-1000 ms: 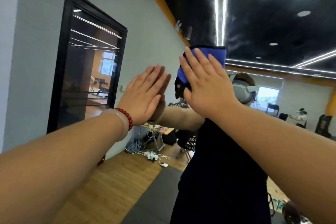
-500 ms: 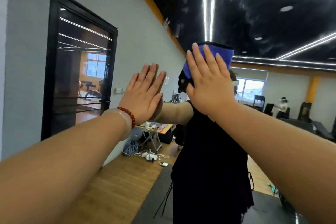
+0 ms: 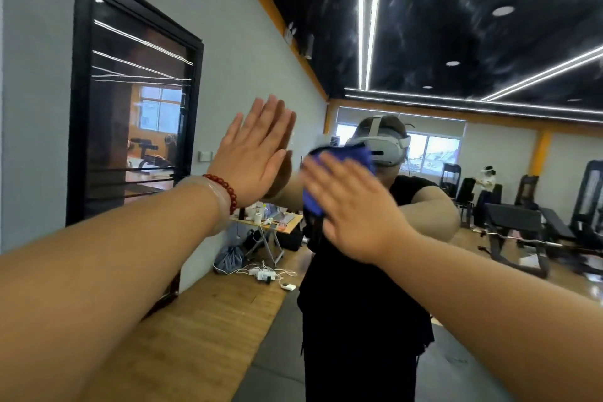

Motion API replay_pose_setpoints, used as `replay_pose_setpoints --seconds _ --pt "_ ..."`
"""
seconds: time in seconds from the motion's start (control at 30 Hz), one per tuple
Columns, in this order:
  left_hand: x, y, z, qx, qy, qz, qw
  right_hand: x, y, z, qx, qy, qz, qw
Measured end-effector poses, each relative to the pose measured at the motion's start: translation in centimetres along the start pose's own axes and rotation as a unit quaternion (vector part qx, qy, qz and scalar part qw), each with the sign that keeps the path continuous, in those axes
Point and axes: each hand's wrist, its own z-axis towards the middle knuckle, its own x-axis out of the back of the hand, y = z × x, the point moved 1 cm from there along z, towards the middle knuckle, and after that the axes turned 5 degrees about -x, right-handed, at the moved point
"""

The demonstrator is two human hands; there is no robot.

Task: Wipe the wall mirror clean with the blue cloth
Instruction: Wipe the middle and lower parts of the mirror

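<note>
Right hand (image 3: 355, 212): fingers straight and spread, palm flat on the blue cloth (image 3: 344, 156), pressing it against the wall mirror (image 3: 456, 42). It is blurred, so finer finger detail cannot be told. Flat pressure likely spreads the cloth for broad wiping contact.
Left hand (image 3: 254, 157): fingers straight and together, palm on the glass just beside the cloth, holding nothing; probably a brace. Red bead bracelet (image 3: 228, 190) at the wrist.
Blue cloth: bunched under the right palm, at head height of the reflected person.
Room: glass runs unobstructed above, below and rightward; the left hand bounds leftward strokes. Mirror edges not clearly in view.
</note>
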Motion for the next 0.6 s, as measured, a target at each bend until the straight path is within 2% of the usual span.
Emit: replay_pose_setpoints --seconds 0.07,0.1,0.17,0.23,0.27,0.33,0.43,0.5,0.53,0.6 --pt "-0.2 -0.9 -0.5 0.003 -0.022 0.017 1.0 -0.5 0.0 -0.5 0.116 -0.039 -0.039 0.992" --pt "-0.4 -1.1 -0.6 -0.001 -0.026 0.023 0.999 -0.3 0.9 0.4 0.112 -0.029 -0.042 0.992" --pt "-0.9 -1.1 -0.7 0.002 -0.029 0.017 0.999 0.8 2.9 2.8 -0.015 0.004 -0.006 1.0" --pt "-1.5 -1.0 -0.6 0.012 -0.015 0.017 1.0 1.8 4.2 4.6 -0.155 0.018 -0.004 0.988" --pt "-1.6 -0.9 -0.6 0.013 -0.009 0.02 1.0 1.8 3.9 4.9 -0.179 0.033 -0.011 0.983" --pt "-1.8 -0.9 -0.7 0.005 0.006 0.02 1.0 1.0 1.9 4.2 -0.126 0.024 -0.028 0.991" --pt "-1.8 -0.9 -0.7 -0.003 0.015 0.022 1.0 -0.5 -1.3 1.5 0.078 -0.038 -0.037 0.996" --pt "-1.8 -0.8 -0.7 0.001 0.013 0.026 1.0 -0.3 -0.4 1.7 0.131 -0.067 -0.052 0.988" --pt "-1.8 -0.7 -0.7 0.003 0.013 0.025 1.0 0.1 0.5 2.7 0.099 -0.05 -0.044 0.993" --pt "-1.7 -0.6 -0.7 0.008 0.007 0.031 0.999 1.2 2.7 5.1 -0.046 -0.002 -0.025 0.999"
